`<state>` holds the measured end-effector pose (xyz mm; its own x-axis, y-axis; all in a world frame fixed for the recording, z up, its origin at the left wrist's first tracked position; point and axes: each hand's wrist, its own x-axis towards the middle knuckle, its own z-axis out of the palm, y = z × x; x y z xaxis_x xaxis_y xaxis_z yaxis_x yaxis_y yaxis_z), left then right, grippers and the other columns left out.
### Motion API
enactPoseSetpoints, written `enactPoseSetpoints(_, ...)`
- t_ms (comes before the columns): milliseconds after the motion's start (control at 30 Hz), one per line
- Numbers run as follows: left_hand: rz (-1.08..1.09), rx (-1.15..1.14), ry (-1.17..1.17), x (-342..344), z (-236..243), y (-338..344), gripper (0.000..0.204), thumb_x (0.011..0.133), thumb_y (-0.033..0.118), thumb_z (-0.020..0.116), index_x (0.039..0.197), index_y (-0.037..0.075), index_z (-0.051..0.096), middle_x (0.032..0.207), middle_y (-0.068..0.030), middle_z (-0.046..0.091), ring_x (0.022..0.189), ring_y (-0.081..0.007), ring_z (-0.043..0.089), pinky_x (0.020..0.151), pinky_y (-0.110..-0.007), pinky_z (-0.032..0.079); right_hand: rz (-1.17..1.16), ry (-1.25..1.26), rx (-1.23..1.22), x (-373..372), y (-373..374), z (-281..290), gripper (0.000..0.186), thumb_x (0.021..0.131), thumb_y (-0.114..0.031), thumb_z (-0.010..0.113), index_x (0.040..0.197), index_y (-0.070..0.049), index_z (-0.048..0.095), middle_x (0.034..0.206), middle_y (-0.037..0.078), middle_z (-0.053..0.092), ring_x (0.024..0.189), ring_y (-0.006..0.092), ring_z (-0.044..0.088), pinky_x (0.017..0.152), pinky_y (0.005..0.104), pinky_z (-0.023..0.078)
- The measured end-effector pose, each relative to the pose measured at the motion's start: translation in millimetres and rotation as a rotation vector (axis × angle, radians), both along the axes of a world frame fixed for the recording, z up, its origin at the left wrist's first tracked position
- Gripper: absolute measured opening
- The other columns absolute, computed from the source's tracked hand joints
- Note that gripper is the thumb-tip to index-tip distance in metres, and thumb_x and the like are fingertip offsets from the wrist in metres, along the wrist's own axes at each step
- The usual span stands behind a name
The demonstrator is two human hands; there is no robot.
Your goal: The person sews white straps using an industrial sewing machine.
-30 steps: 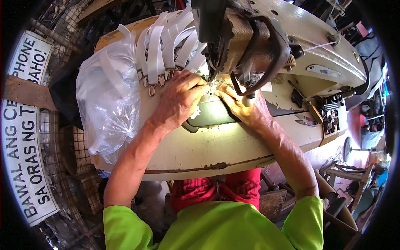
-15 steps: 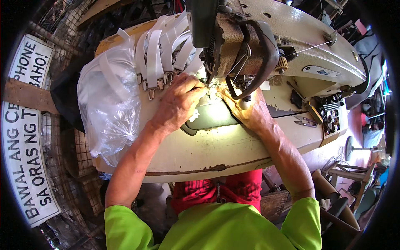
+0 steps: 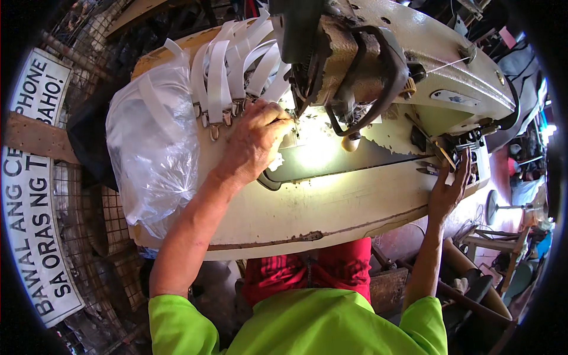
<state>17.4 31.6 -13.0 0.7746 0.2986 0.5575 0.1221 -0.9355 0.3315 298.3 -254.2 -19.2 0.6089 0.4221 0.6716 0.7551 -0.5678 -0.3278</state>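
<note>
My left hand [image 3: 255, 141] is beside the needle area of a worn beige sewing machine [image 3: 473, 80], its fingertips pinched together. What they hold, if anything, is too small or hidden; a white scrap [image 3: 275, 162] shows under the palm. Off to the right, my right hand [image 3: 448, 188] reaches up to the tool tray [image 3: 477, 171] at the end of the machine bed, fingers stretched and apart. Its fingertips are close to a yellow-handled tool [image 3: 446, 155]. White elastic straps with metal clips [image 3: 218, 83] hang in a bundle just beyond my left hand.
A clear plastic bag of white material [image 3: 155, 148] lies left of my left forearm. Scissors-like metal tools [image 3: 428, 168] rest by the tray. The machine's presser lever [image 3: 387, 83] curves down over the lit bed. Wire mesh [image 3: 89, 207] and a sign [image 3: 44, 248] border the left.
My right hand has left the needle area and moved right to the tool tray. My left hand stays in its place by the needle.
</note>
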Motion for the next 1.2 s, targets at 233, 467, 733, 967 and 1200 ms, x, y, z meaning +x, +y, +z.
enactPoseSetpoints(233, 0.052, -0.003, -0.008, 1.3, -0.8, -2.1, 0.021, 0.070, -0.002, 0.066, 0.090, 0.002, 0.069, 0.091, -0.0084, 0.060, 0.094, -0.0275, 0.058, 0.085, -0.037, 0.049, 0.060, -0.099, -0.016, 0.3, -1.4, -2.1, 0.047, 0.095, -0.015, 0.059, 0.138, -0.002, 0.047, 0.142, 0.019, 0.047, 0.132, 0.0343, 0.044, 0.109, 0.0434, 0.034)
enactPoseSetpoints(467, 0.047, 0.009, 0.016, 1.0, -1.1, -3.3, 0.018, 0.071, -0.002, 0.065, 0.088, 0.001, 0.067, 0.090, -0.0085, 0.059, 0.094, -0.0279, 0.057, 0.084, -0.038, 0.049, 0.065, -0.108, -0.037, -2.0, -1.0, -2.1, 0.046, 0.094, -0.012, 0.060, 0.137, -0.002, 0.049, 0.140, 0.019, 0.049, 0.134, 0.0349, 0.043, 0.110, 0.0455, 0.033)
enactPoseSetpoints(733, 0.047, -0.039, 0.011, -0.1, 1.3, -4.2, 0.021, 0.071, -0.002, 0.065, 0.091, 0.002, 0.067, 0.092, -0.0085, 0.059, 0.097, -0.0273, 0.057, 0.087, -0.037, 0.048, 0.034, -0.081, -0.068, 2.3, -3.4, -3.0, 0.026, 0.092, -0.005, 0.059, 0.116, 0.000, 0.066, 0.122, 0.016, 0.064, 0.118, 0.0309, 0.057, 0.102, 0.0408, 0.043)
enactPoseSetpoints(967, 0.001, -0.030, 0.029, -2.1, 5.4, -4.1, 0.027, 0.069, -0.004, 0.066, 0.096, 0.001, 0.068, 0.095, -0.0073, 0.060, 0.097, -0.0265, 0.058, 0.088, -0.037, 0.049, 0.059, -0.123, -0.049, 1.6, -3.3, -1.0, 0.027, 0.092, -0.005, 0.059, 0.117, -0.001, 0.066, 0.123, 0.015, 0.063, 0.116, 0.0298, 0.059, 0.100, 0.0403, 0.044)
enactPoseSetpoints(1200, -0.004, -0.054, 0.035, -4.0, 3.2, -5.8, 0.022, 0.073, -0.002, 0.063, 0.094, 0.000, 0.065, 0.096, -0.0082, 0.060, 0.097, -0.0274, 0.057, 0.093, -0.038, 0.046, 0.038, -0.119, -0.054, -0.3, -2.0, -0.8, 0.026, 0.092, -0.004, 0.058, 0.117, 0.000, 0.066, 0.123, 0.015, 0.063, 0.116, 0.0297, 0.059, 0.100, 0.0404, 0.043)
